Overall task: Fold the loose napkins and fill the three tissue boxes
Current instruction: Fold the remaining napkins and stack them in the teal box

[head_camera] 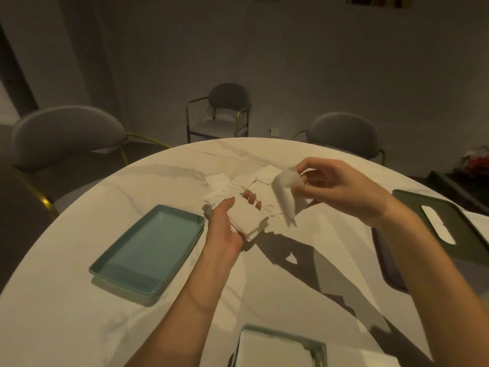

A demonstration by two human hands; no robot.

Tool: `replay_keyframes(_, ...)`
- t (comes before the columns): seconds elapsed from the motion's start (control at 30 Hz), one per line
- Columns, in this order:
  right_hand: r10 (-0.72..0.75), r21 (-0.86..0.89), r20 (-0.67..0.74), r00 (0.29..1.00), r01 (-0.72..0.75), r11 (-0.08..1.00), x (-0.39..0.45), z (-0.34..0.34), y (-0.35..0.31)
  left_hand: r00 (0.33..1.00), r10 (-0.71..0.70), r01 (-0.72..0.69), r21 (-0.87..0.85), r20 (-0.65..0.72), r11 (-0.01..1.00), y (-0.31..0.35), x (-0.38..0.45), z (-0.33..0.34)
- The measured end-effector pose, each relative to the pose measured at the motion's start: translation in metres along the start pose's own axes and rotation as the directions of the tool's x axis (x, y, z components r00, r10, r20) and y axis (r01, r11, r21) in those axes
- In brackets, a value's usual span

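Napkins (260,178) lie in a loose white pile on the round white table (79,300), just past the two hands. The left hand (225,226) is palm up and holds a stack of folded napkins (247,217); its thumb lies along the near-left edge of the stack and its fingertips (251,198) curl up over the far side, so its grip is closed on the stack. The right hand (341,186) is held up just to the right of the stack, and its fingers pinch one napkin (287,197) that hangs down in a long drooping shape. That napkin is in the air, close beside the stack but not touching it. Left of the stack sits an open teal box (148,250), low and flat like a tray. Near to the person from the stack is another teal box (283,348) with white paper inside it. Far right of the stack is a dark green lid (412,205) with a white slot in its top. Three grey chairs stand beyond the table.
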State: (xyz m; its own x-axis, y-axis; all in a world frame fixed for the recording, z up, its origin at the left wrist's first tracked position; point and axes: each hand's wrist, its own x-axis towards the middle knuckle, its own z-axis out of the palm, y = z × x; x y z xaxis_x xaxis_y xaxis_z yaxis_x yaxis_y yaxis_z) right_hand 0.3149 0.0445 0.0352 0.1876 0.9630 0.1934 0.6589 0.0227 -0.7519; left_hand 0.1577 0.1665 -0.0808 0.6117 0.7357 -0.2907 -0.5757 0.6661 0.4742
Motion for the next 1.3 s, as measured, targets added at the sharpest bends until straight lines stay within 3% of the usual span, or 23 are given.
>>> replay_keyframes(0.07,-0.088,0.159,0.067,0.994,0.076,0.984,-0.004,-0.005,-0.004,0.998,0.004,0.012,0.227,-0.071,0.974,-0.004,0.004,-0.003)
replay_keyframes(0.13,-0.117,0.244,0.177,0.977,0.072,0.967,-0.006,-0.004,-0.002,0.999,-0.051,0.052,0.379,-0.012,0.924,-0.008,0.007,-0.003)
replay_keyframes(0.23,-0.072,0.132,0.266,0.961,0.038,0.991,0.001,0.008,0.017,0.963,-0.224,0.147,0.409,0.147,0.901,-0.016,0.002,0.004)
replay_keyframes(0.37,-0.011,-0.094,0.065,0.998,0.017,0.995,0.015,0.030,0.039,0.924,-0.262,0.130,0.415,0.277,0.900,-0.023,-0.010,0.012)
replay_keyframes(0.47,-0.041,-0.128,-0.145,0.989,0.023,0.992,0.019,0.036,0.046,0.900,-0.299,0.143,0.433,0.318,0.890,-0.022,-0.016,0.015)
replay_keyframes(0.53,0.016,-0.113,-0.250,0.968,-0.045,0.993,0.021,0.033,0.050,0.873,-0.346,0.142,0.498,0.345,0.856,-0.023,-0.019,0.015)
replay_keyframes(0.7,0.253,0.039,0.037,0.967,-0.255,0.966,0.018,0.021,0.056,0.847,-0.387,0.079,0.633,0.364,0.770,-0.025,-0.025,0.016)
replay_keyframes(0.8,0.251,0.126,-0.012,0.968,-0.247,0.961,0.018,0.018,0.057,0.844,-0.382,0.087,0.607,0.376,0.790,-0.025,-0.027,0.016)
replay_keyframes(0.97,0.098,0.066,-0.247,0.964,-0.084,0.994,0.020,0.018,0.059,0.840,-0.400,0.115,0.601,0.366,0.791,-0.025,-0.024,0.015)
replay_keyframes(1.1,0.180,0.044,-0.047,0.983,-0.178,0.983,0.017,0.013,0.057,0.848,-0.389,0.114,0.594,0.359,0.796,-0.026,-0.025,0.016)
replay_keyframes(1.3,0.198,0.122,0.047,0.979,-0.203,0.972,0.014,0.007,0.054,0.844,-0.405,0.156,0.563,0.351,0.812,-0.025,-0.026,0.017)
